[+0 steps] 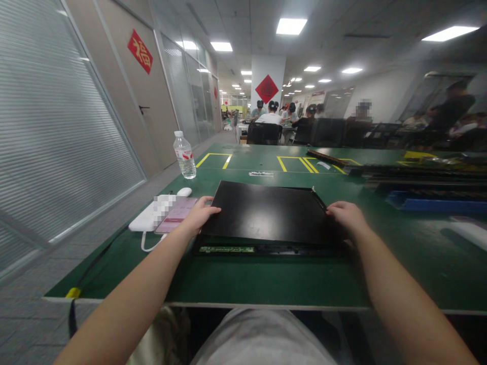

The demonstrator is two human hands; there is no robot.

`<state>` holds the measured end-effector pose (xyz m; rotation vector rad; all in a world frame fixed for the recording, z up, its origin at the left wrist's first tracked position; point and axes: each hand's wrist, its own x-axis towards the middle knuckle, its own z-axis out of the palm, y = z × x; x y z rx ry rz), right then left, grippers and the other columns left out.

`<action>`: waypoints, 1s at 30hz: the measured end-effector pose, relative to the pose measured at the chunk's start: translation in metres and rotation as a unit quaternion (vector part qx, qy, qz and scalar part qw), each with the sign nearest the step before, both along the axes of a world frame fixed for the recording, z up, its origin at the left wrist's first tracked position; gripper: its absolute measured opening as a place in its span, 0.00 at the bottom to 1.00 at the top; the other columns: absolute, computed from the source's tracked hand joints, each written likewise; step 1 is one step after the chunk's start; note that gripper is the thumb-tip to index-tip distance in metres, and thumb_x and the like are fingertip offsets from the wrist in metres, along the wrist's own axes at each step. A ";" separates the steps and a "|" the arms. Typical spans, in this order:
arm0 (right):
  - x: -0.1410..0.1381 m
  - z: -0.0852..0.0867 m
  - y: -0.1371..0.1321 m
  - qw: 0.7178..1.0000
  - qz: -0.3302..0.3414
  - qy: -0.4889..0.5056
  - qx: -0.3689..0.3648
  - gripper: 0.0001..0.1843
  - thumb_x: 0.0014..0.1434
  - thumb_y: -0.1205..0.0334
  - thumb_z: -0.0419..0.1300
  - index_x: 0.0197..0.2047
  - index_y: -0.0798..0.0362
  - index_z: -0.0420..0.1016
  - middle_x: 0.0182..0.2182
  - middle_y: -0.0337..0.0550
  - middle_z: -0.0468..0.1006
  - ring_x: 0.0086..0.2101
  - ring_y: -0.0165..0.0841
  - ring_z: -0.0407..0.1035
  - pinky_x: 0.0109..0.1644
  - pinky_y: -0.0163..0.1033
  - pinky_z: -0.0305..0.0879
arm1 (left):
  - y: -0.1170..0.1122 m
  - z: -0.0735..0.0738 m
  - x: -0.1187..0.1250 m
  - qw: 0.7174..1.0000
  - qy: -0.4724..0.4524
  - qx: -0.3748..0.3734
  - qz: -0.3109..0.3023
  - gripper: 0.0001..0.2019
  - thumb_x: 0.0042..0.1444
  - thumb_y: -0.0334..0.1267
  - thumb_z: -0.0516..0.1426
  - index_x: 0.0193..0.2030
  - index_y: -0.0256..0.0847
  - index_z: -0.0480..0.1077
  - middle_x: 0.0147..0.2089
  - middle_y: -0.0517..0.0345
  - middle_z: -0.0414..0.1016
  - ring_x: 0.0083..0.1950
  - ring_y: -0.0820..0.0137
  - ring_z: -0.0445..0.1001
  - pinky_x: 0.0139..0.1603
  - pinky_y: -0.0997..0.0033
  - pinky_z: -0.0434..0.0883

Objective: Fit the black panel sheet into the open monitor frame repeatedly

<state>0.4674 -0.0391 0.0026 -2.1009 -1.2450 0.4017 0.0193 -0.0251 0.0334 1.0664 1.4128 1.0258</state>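
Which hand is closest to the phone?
The left hand, at the left edge of the black panel, beside the phone. The right hand is across the panel.

Clear btl (pixel 185 158) L on grn counter (pixel 274 286); phone (pixel 174 219) nearer, by wht box (pixel 141 221). Red sign (pixel 140 51) on L door (pixel 158 119); blk chair (pixel 264 134) far.

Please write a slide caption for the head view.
Left hand and right hand at opposite edges of a black display panel, green circuit board exposed.
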 end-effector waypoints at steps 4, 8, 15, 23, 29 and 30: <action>0.001 -0.002 0.000 1.000 -0.002 0.008 0.000 0.10 0.50 0.60 0.60 0.33 0.52 0.81 0.33 0.44 0.83 0.30 0.35 0.73 0.35 0.38 0.64 | 0.000 0.000 0.001 1.000 -0.009 0.000 0.000 0.23 0.49 0.27 0.60 0.53 0.44 0.64 0.30 0.60 0.78 0.27 0.65 0.78 0.28 0.68 0.75; 0.002 -0.002 0.000 1.000 -0.004 0.019 -0.003 0.10 0.51 0.61 0.59 0.34 0.51 0.81 0.33 0.43 0.83 0.29 0.34 0.72 0.35 0.38 0.64 | 0.001 0.000 0.001 1.000 -0.010 0.002 0.002 0.22 0.49 0.27 0.60 0.51 0.44 0.64 0.29 0.60 0.78 0.26 0.65 0.78 0.27 0.69 0.74; -0.004 0.004 -0.003 0.999 -0.013 0.038 -0.001 0.10 0.50 0.61 0.59 0.34 0.52 0.80 0.33 0.44 0.83 0.27 0.33 0.70 0.34 0.38 0.64 | 0.000 0.000 -0.001 1.000 -0.010 0.012 -0.007 0.23 0.49 0.28 0.61 0.53 0.44 0.64 0.30 0.60 0.78 0.27 0.65 0.78 0.28 0.69 0.74; -0.007 0.005 -0.006 0.998 -0.015 0.056 0.022 0.08 0.48 0.62 0.60 0.32 0.52 0.80 0.31 0.46 0.83 0.25 0.33 0.70 0.30 0.37 0.65 | 0.004 -0.006 -0.006 0.996 -0.020 0.080 -0.033 0.22 0.44 0.29 0.64 0.48 0.41 0.67 0.46 0.52 0.80 0.42 0.62 0.80 0.39 0.67 0.76; -0.005 0.003 -0.004 0.998 -0.008 0.057 0.025 0.08 0.48 0.61 0.60 0.31 0.53 0.79 0.31 0.47 0.83 0.25 0.32 0.69 0.29 0.36 0.63 | 0.015 -0.017 -0.015 0.979 0.144 0.145 -0.008 0.24 0.38 0.39 0.67 0.45 0.38 0.73 0.44 0.51 0.78 0.46 0.57 0.77 0.43 0.62 0.73; -0.005 0.003 -0.004 0.998 -0.008 0.058 0.022 0.08 0.48 0.61 0.60 0.31 0.53 0.79 0.31 0.47 0.83 0.25 0.32 0.69 0.29 0.36 0.64 | 0.017 -0.018 -0.016 0.973 0.173 0.150 -0.004 0.24 0.38 0.40 0.67 0.44 0.38 0.73 0.43 0.51 0.78 0.45 0.56 0.77 0.42 0.63 0.73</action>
